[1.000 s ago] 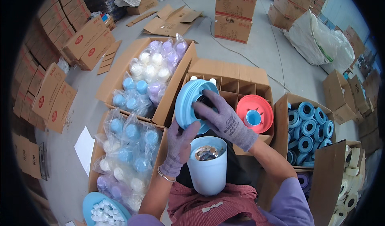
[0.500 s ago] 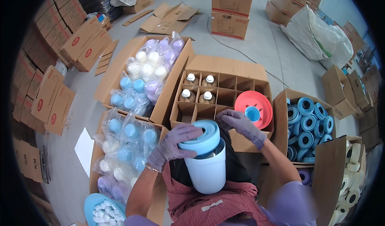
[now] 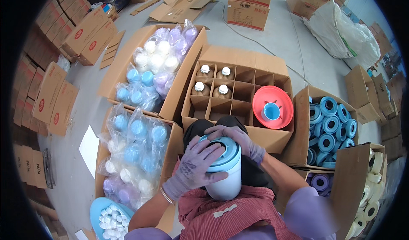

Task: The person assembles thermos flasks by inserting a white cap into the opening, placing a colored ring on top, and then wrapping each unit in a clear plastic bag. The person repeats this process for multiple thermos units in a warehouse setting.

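Note:
A light blue canister (image 3: 226, 187) stands upright in my lap against a red striped apron (image 3: 198, 208). Its blue ring-shaped lid (image 3: 228, 158), with a dark hole in the middle, sits on top. My left hand (image 3: 194, 168), gloved in thin purple, wraps over the lid's left side, with the thumb low along the canister's front. At the far right side of the lid, my right hand (image 3: 238, 141) curls its gloved fingers over the rim. Both hands grip the lid, and the canister's inside is hidden.
Ahead is a divided carton (image 3: 251, 136) with several white-capped bottles (image 3: 204, 70) and a red dish (image 3: 285, 112) holding a blue cup (image 3: 270, 111). Bagged bottles (image 3: 138, 129) fill cartons on the left, near a basin of white caps (image 3: 96, 210). Blue rings (image 3: 326, 142) fill a carton on the right.
The lid has gone from tilted above the canister to seated on its mouth. My right hand has moved left and closed on the lid; my left hand now presses over its top.

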The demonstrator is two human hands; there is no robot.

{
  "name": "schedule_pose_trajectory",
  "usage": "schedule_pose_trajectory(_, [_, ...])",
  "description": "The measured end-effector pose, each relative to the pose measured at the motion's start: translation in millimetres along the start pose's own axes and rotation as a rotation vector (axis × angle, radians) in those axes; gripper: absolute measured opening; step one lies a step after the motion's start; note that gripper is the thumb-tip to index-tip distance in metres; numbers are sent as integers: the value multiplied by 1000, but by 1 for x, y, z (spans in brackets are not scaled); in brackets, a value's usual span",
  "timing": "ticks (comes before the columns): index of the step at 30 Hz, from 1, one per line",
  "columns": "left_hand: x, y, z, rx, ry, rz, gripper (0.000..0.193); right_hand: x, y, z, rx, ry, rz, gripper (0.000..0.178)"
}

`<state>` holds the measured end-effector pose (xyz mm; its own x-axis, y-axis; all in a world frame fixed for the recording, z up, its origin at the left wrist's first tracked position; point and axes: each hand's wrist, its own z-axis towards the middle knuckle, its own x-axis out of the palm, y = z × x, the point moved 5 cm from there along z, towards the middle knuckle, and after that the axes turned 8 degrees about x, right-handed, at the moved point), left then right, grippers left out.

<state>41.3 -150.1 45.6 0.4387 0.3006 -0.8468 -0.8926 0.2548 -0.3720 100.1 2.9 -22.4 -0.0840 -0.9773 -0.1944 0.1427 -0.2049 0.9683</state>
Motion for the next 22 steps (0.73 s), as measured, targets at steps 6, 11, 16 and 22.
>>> schedule_pose_trajectory(6, [17,-40,21,-254,71,258,52,28,-43,14,190,352,1064,47])
schedule_pose_trajectory(11, [19,41,-7,-209,-176,-372,27,0,19,-44,156,-267,-71,40])
schedule_pose_trajectory(16, [81,48,-3,-177,-293,-158,41,15,136,-117,-162,-141,-853,50])
schedule_pose_trajectory(22, [98,-22,-24,-264,95,-722,54,-34,68,-203,836,-454,-531,52])
